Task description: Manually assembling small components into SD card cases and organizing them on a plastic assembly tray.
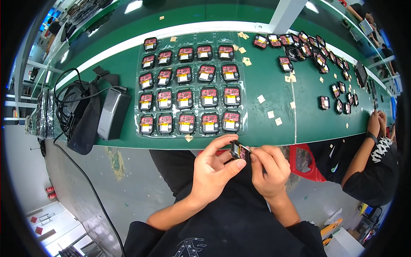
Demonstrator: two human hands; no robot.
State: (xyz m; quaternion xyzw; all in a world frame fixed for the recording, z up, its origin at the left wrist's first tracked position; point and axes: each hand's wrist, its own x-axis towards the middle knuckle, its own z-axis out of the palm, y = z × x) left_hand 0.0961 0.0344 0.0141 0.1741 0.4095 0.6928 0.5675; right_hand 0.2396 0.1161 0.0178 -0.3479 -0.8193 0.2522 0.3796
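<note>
My left hand [212, 168] grips a small black square module [239, 150] with a red board inside, holding it just below the table's front edge. The fingertips of my right hand [269, 165] pinch at the module's right side, where a small pale tab shows. Directly above my hands, a clear plastic tray [242, 103] lies on the green table and holds several rows of similar modules [208, 97] with red boards and yellow labels.
A grey box [112, 112] with black cables and a black pouch sits at the table's left. Loose modules [305, 48] and small beige paper squares [270, 114] scatter to the right. A co-worker's arm [366, 150] reaches the table at far right. A red stool [305, 161] stands beside me.
</note>
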